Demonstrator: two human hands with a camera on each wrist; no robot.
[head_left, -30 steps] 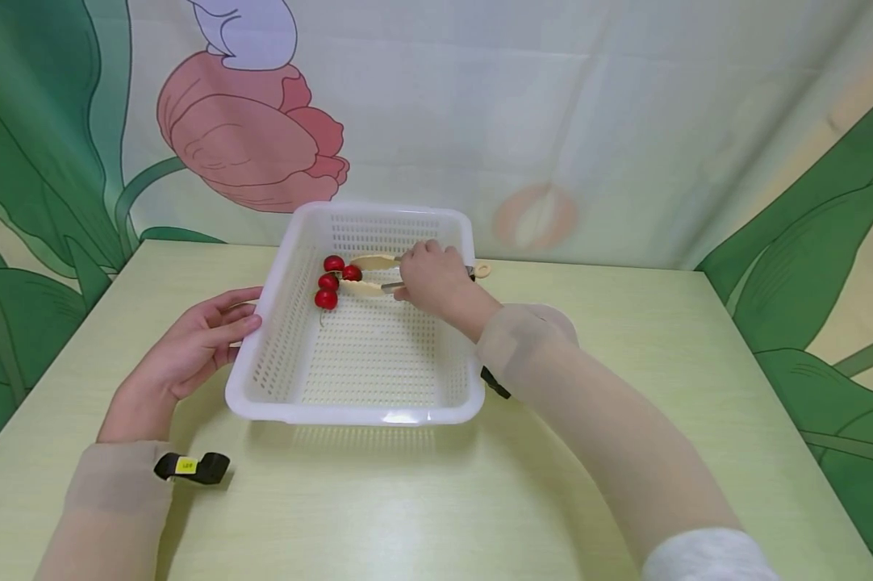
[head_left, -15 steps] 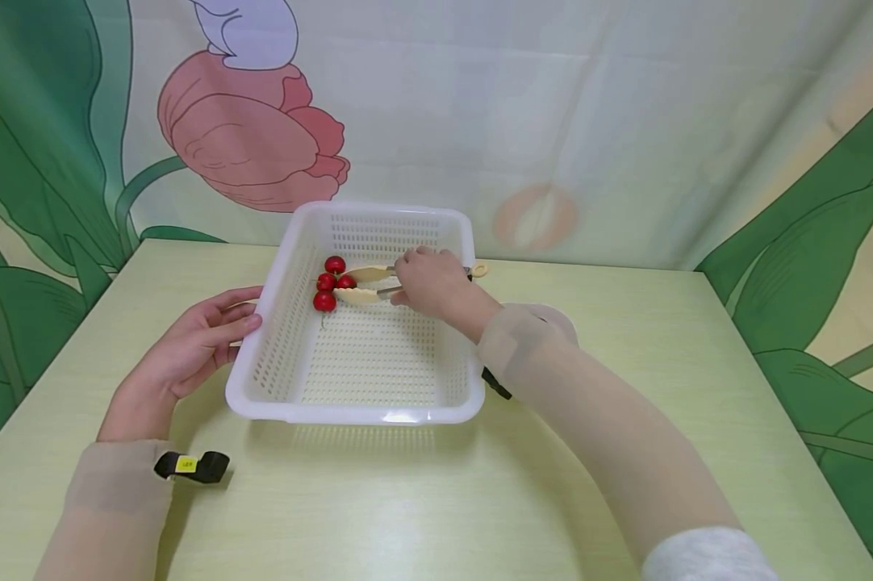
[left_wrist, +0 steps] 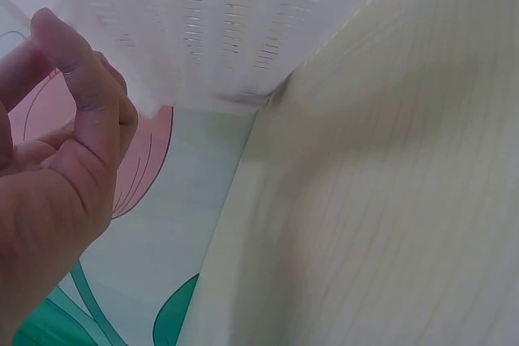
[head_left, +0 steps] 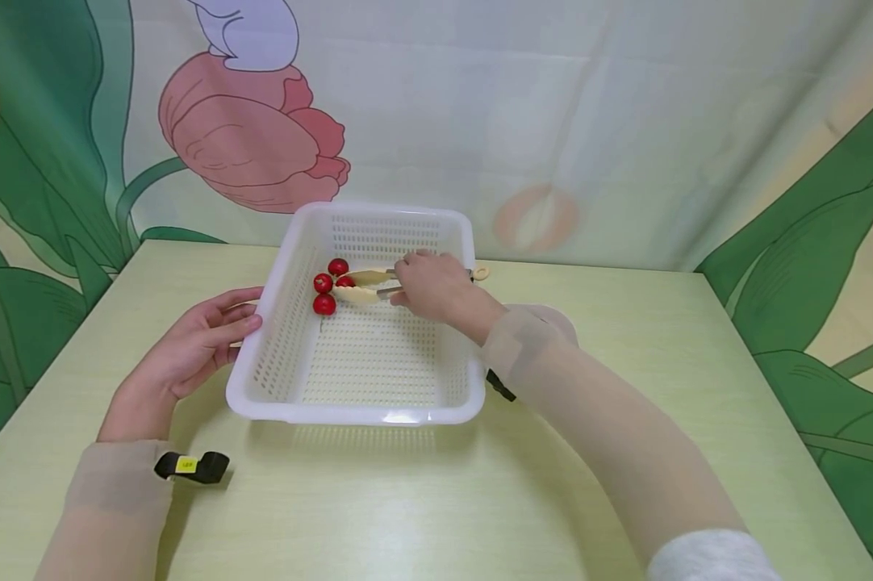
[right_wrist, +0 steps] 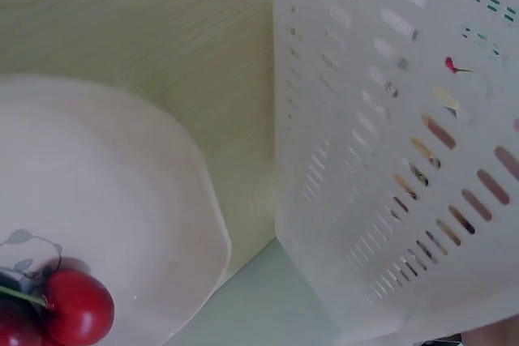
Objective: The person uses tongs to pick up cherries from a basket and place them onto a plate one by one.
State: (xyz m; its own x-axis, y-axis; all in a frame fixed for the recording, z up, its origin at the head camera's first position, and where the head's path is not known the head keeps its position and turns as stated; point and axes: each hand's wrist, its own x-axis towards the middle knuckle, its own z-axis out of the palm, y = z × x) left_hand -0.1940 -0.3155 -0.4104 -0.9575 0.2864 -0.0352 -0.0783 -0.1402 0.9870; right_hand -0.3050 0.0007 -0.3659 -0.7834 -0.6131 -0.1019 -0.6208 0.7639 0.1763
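Currently, R hand grips tongs, tips astride cherry in white perf. basket, L of frame ctr, L hand pinching basket edge; step prob. clamping, next needs gentle squeeze.

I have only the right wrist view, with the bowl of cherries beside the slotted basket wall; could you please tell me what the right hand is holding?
Observer: In the head view, the right hand grips a pair of tongs, reaching inside the white basket.

Operator: Thank you; could you also tell me what lies at the tips of the tongs?

Observer: Four red cherries are grouped there, one of them partly covered by the tips; I cannot tell whether it is firmly pinched.
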